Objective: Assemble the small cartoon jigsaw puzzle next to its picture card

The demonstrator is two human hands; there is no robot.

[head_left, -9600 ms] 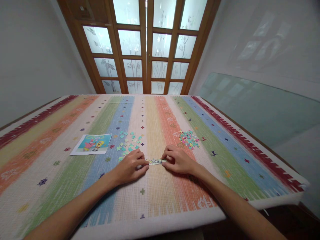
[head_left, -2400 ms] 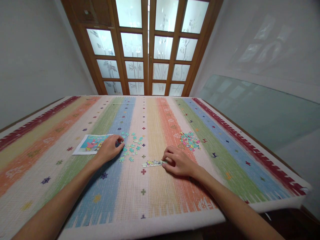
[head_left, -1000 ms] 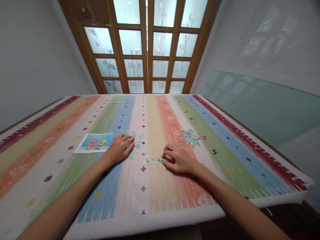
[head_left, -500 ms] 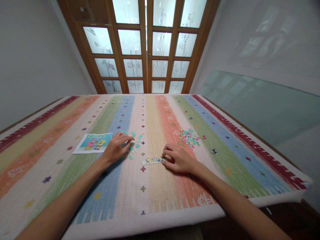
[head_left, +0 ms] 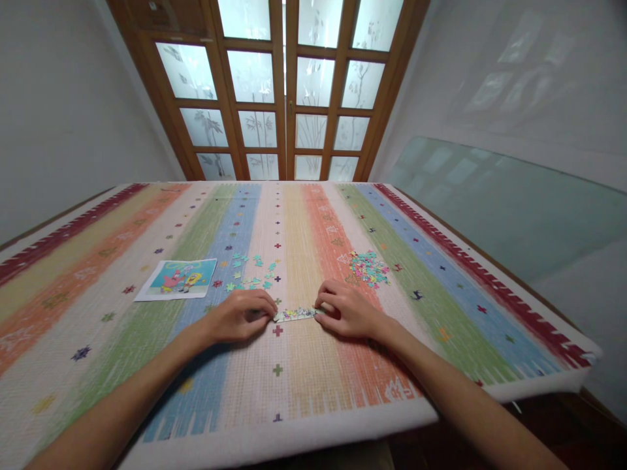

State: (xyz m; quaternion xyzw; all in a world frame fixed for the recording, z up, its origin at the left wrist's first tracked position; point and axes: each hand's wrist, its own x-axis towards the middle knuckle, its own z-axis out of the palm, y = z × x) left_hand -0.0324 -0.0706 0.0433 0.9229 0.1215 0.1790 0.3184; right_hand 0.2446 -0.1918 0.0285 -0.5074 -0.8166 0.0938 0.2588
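Note:
A narrow strip of joined jigsaw puzzle pieces lies on the striped cloth in front of me. My left hand is closed at the strip's left end, thumb and fingertips pinched on it; whether a loose piece is between them is hidden. At the opposite end, my right hand has its bent fingers and thumb closed on the strip. Just beyond my left hand are several scattered teal puzzle pieces. Past my right hand sits a heap of mixed-colour puzzle pieces.
A cartoon picture sheet lies flat to the left of the loose pieces. The striped tablecloth covers the table to its near edge. Wooden doors with frosted panes stand beyond, and a glass panel leans on the right wall.
My left hand has come from the scattered teal pieces toward me and right, to the strip's left end. My right hand stays at the right end. The view has shifted slightly.

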